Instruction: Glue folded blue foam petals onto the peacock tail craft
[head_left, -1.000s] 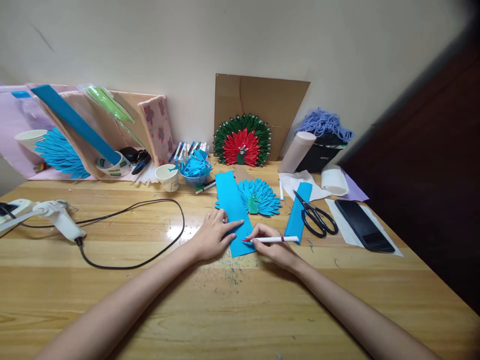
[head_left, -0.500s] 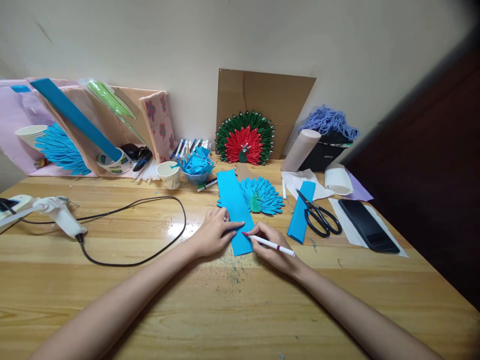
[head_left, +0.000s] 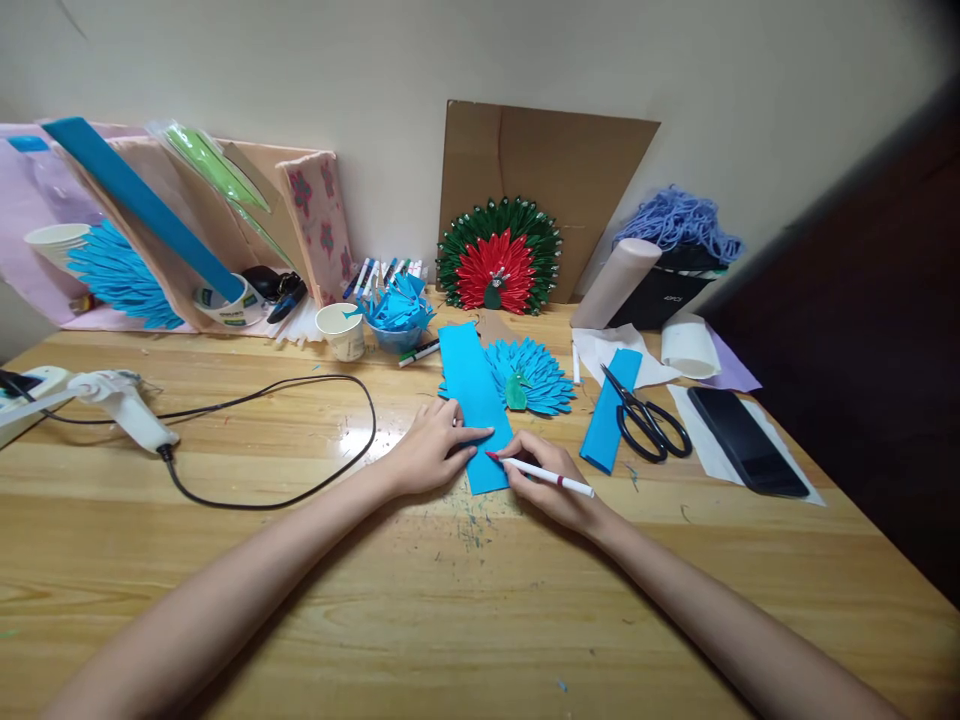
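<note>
A long blue strip of paper or felt (head_left: pixel 471 375) lies on the table in front of me. My left hand (head_left: pixel 433 447) rests flat on its left edge, index finger stretched across it. Between the fingers of my right hand (head_left: pixel 551 480) is a white marker (head_left: pixel 559 479) with a red tip, which points at the strip's lower part. Whether the tip touches the strip I cannot tell. Partly behind the strip lies a blue paper peacock (head_left: pixel 536 375) with a green body.
To the right, black-handled scissors (head_left: pixel 649 425) lie over a folded blue piece (head_left: pixel 604 430), near a phone (head_left: pixel 746 440). A glue gun (head_left: pixel 135 410) with a looping black cord is at left. Behind stand a paper cup (head_left: pixel 341 333), a bowl of blue scraps (head_left: pixel 397 325) and a red-green peacock (head_left: pixel 499 258).
The view has tilted slightly, so most things sit a little higher in it. Both hands keep nearly the same place on the strip, the marker still in my right hand.
</note>
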